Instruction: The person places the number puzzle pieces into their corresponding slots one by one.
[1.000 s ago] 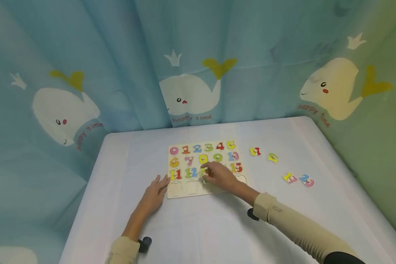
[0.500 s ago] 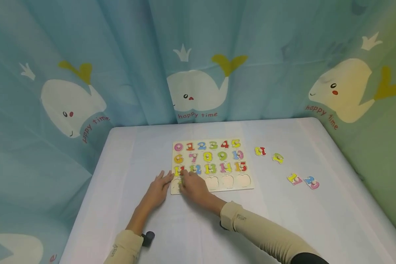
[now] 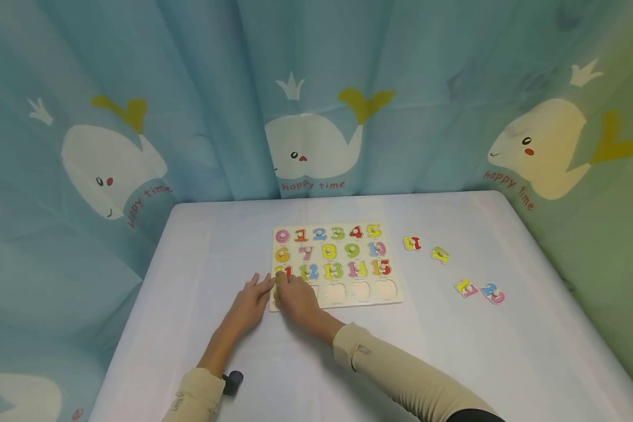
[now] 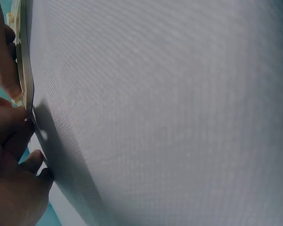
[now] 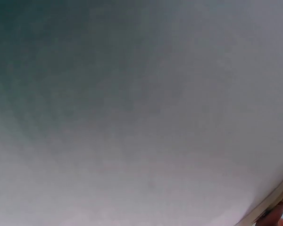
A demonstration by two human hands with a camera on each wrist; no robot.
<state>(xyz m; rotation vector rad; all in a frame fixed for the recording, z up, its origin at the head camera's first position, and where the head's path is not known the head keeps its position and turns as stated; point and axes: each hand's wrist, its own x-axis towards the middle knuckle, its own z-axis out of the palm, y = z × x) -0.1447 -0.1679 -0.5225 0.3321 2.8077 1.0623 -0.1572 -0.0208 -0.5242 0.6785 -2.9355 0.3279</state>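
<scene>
A wooden number puzzle board [image 3: 395, 296] lies on the table, with knobbed number pieces in its upper three rows. My right hand [image 3: 298, 299] pinches a yellow-green number puzzle piece [image 3: 276, 295] at the first recess of the bottom row. Fingers cover most of that piece, so its number cannot be read. My left hand [image 3: 249, 306] rests at the board's left edge, fingertips touching it. In the left wrist view, both hands meet close to the board's edge [image 4: 27, 70]. Only a few fingertips [image 5: 272, 216] and a bit of board show in the right wrist view.
Loose pieces lie right of the board: an 18 [image 3: 412, 243], a yellow-green piece [image 3: 440, 254], a 17 [image 3: 466, 288] and a 20 [image 3: 493, 293]. Several bottom-row recesses [image 3: 361, 291] hold no piece. A whale-print curtain [image 3: 206, 117] hangs behind the white table [image 3: 216, 234].
My right hand has moved left, from over the third row to the bottom-left recess, carrying the piece. Over the last half second it shifted only slightly. My left hand stays at the board's edge.
</scene>
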